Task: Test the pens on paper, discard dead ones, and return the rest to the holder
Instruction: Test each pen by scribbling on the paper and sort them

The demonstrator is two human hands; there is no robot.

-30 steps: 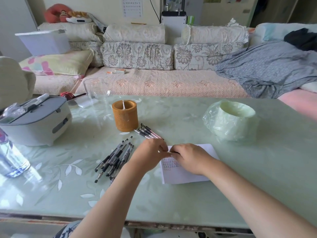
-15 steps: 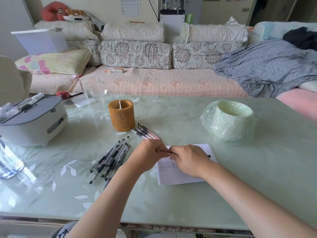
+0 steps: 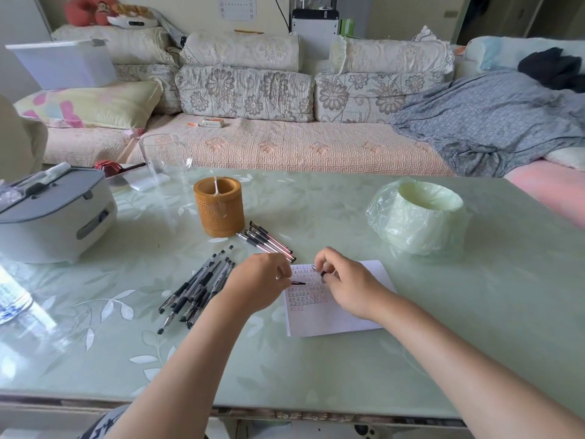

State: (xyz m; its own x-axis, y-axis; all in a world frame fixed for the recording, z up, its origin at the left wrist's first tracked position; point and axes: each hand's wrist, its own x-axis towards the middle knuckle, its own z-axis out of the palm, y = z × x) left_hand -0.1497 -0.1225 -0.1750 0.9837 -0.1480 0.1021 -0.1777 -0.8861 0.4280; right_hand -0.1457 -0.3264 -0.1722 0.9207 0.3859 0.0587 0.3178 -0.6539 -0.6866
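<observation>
Green glass with white leaf shapes covers the surface (image 3: 316, 359), and a white sheet of paper (image 3: 332, 318) lies flat on it in front of the person. The top left part of the paper is full of small scribbles in rows. The left hand (image 3: 259, 288) is curled round a pen (image 3: 299, 282), and only the dark tip of the pen sticks out to the right, over the scribbles. I cannot tell if the tip touches the paper. The right hand (image 3: 348, 288) is just beside the left one, over the top of the paper, and its fingertips pinch a small dark piece (image 3: 323, 274) that looks like a pen cap. The two hands are close but apart. A big pile of black pens (image 3: 196, 288) lies on the surface just to the left of the left hand. A small bunch of pens (image 3: 269, 240) lies behind the hands, between the paper and the brown round holder (image 3: 220, 210). The holder stands upright, and one thin white stick (image 3: 216, 186) stands in it. A pale green bin (image 3: 421, 220) with a thin plastic bag in it stands to the right, behind the paper. A white and grey box (image 3: 53, 217) sits far to the left. A clear glass (image 3: 164, 163) stands at the back edge. A sofa (image 3: 285, 147) with flowery cushions is behind the surface.
</observation>
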